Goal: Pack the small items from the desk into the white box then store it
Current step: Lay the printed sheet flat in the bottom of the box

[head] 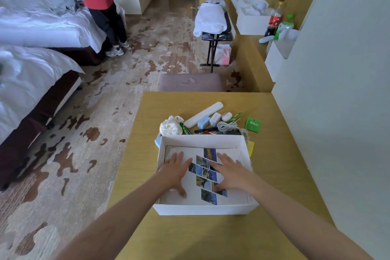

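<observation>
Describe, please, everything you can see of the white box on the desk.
The shallow, rectangular white cardboard box sits open-topped on the yellow-brown wooden desk, its low walls upright. A white sheet printed with diagonal photo tiles lies flat on its floor, and the left hand and right hand rest flat on that sheet. Beyond its far wall lie small items.

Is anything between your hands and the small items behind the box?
Only the far wall of the white box. The left hand and right hand lie flat on the printed sheet inside it; the small items sit on the desk just beyond that wall. Nothing else visible blocks them.
</observation>
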A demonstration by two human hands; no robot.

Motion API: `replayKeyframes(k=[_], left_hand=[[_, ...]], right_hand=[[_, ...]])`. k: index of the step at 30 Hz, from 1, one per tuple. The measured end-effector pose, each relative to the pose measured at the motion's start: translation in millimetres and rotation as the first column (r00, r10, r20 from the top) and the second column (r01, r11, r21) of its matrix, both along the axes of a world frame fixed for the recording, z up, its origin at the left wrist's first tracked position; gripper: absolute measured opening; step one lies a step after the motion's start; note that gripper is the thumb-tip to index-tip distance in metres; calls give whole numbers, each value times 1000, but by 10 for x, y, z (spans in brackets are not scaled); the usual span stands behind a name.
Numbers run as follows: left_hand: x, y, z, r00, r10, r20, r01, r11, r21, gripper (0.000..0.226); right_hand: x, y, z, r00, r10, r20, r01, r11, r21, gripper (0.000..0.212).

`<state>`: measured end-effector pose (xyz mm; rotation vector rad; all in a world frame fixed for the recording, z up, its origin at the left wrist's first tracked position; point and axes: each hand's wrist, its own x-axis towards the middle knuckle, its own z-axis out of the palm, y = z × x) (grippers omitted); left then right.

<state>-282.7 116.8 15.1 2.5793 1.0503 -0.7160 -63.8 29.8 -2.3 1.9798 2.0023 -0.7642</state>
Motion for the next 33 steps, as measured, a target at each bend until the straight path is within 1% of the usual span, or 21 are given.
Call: replayKeyframes(k=[3,6,11,13,14,16,17,19,21,23,25,28,30,32,33], left_hand=[[17,-24,-105,996,80,-31,-82,994,-72,129],[40,-11,-139,992,117,-47,-121,987,-104,130],[15,-57,-187,986,167,-3,-166,979,-115,125],[-4,-116,-177,982,188,9,-186,976,-117,118],[-11,-148,-154,981,193,11,-191,975,-114,111],[-39,-205,-83,975,220,31,-215,970,-112,87],[-56,-222,-33,965,255,65,-246,961,-124,72],[-102,-238,91,914,354,200,-324,931,-167,49],[-162,-238,233,825,408,392,-374,913,-164,36],[-219,-184,345,751,375,543,-395,915,-85,29],[-253,-60,401,705,328,629,-419,908,-4,27],[-264,224,405,667,263,697,-439,895,83,27],[-239,436,398,638,276,719,-473,877,83,28],[-205,625,371,622,322,714,-488,872,32,29],[-190,703,351,630,336,700,-472,882,2,28]], right_hand=[[18,-42,-69,1000,-1,23,1,1000,-22,104],[9,-23,-43,999,20,43,-17,998,-53,106],[-20,6,10,993,84,84,-75,992,-101,100],[-7,52,70,990,118,71,-111,989,-99,85],[4,84,104,989,137,48,-133,989,-71,72],[-1,150,160,990,133,-49,-130,990,44,45],[-9,175,204,987,113,-118,-100,989,109,39],[-36,237,320,968,95,-233,-36,969,245,35],[-50,334,424,941,108,-321,21,927,374,34],[-52,464,496,915,118,-387,89,875,476,32],[-32,603,544,916,110,-386,137,818,558,29],[-17,788,550,938,44,-343,193,756,626,23],[1,889,503,959,-41,-280,213,759,616,19],[32,955,421,958,-158,-238,267,792,549,26],[39,970,375,950,-213,-230,303,806,508,32]])
